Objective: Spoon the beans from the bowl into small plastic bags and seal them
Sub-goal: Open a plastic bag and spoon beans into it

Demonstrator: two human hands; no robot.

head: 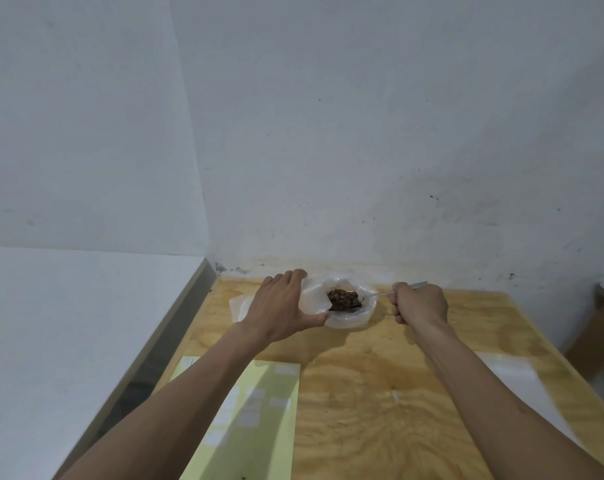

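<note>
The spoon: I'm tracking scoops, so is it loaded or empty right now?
Cannot tell. The spoon has its tip down among the beans, so its scoop is hidden.

— Under both hands, the table [380, 393] is bare plywood, with wavy grain and a dull honey sheen, stained darker towards the wall.

— And between the hands?

— Thin, translucent plastic, a milky bag [314, 297], crinkled and faintly glossy, over a pale, smooth bowl [349, 318]. The beans [342, 298] inside look dark brown and matt.

— In the right hand [419, 303]?

— A spoon [383, 293] with a slim metal handle, grey and lightly shiny.

— Nearer than the left hand [282, 304]?

— Pale yellow paper [259, 427], flat and matt. The wall [363, 133] beyond is white paint, chalky and scuffed.
</note>
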